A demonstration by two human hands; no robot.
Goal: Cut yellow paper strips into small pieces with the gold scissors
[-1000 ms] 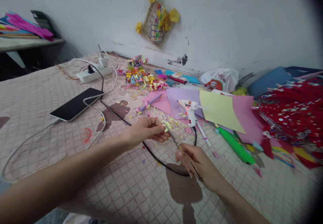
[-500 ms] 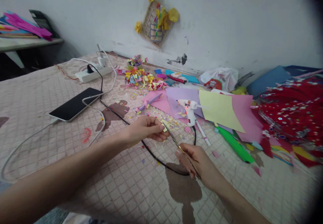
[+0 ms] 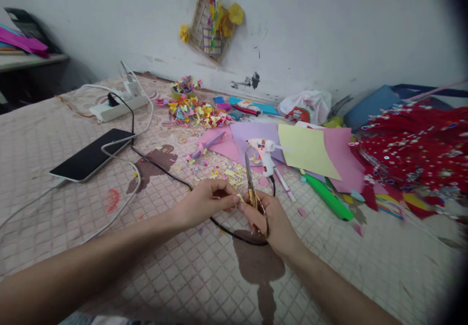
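Between the thumb and fingers of my left hand (image 3: 210, 199) is a small pale yellow paper piece (image 3: 240, 197). My right hand (image 3: 272, 220) has its fingers through the gold handles of a pair of scissors (image 3: 250, 178), whose blades point up and away and look closed. The right fingertips are close against the paper piece; whether they touch it I cannot tell. Just beyond the hands lie scattered paper snippets (image 3: 230, 173) and a white glue gun (image 3: 266, 156) with a glue stick in its back.
Coloured paper sheets (image 3: 307, 147) lie behind the glue gun, with a green roll (image 3: 327, 195) on their right. A tablet (image 3: 93, 154) and a power strip (image 3: 119, 108) are at left, cables crossing the table. Paper bits (image 3: 197, 112) are heaped at the back, red beaded material (image 3: 420, 144) at right.
My right hand has moved in to my left. The scissors have swung from the paper to point upward, their blades now away from it. The whole view has shifted slightly.
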